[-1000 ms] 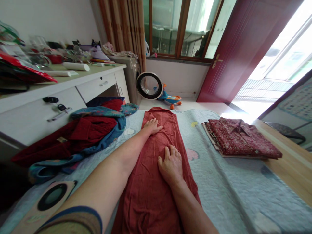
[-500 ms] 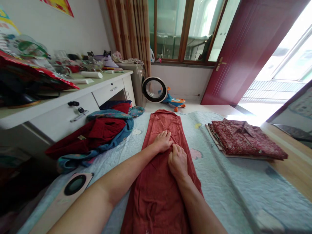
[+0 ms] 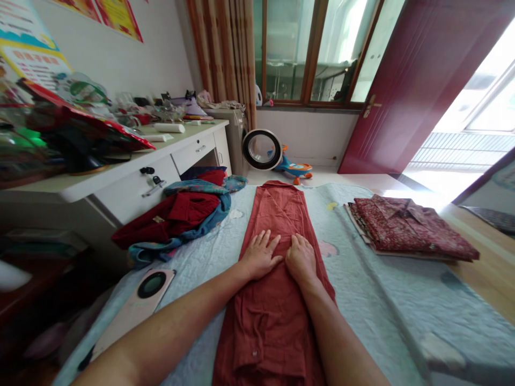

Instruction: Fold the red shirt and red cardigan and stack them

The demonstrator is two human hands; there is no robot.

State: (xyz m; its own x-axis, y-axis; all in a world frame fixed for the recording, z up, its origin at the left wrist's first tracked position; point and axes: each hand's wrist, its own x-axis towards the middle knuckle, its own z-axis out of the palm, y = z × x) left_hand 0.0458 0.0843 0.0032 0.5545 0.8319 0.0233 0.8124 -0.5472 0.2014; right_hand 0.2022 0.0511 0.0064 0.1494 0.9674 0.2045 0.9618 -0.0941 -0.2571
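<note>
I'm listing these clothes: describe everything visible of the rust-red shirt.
The rust-red shirt looks like thin, creased cloth. It lies folded into a long strip on the pale blue quilt, collar at the far end, a cuff with a small button toward the near end. The left hand rests spread on its middle, the right hand curled beside it. Its near edge is out of view.

You face a plain rust-red shirt (image 3: 277,327), a pale-blue cover (image 3: 362,305) patterned in pink and yellow, a speckled crimson-and-pink garment (image 3: 410,230) and a deep maroon door (image 3: 390,75).
</note>
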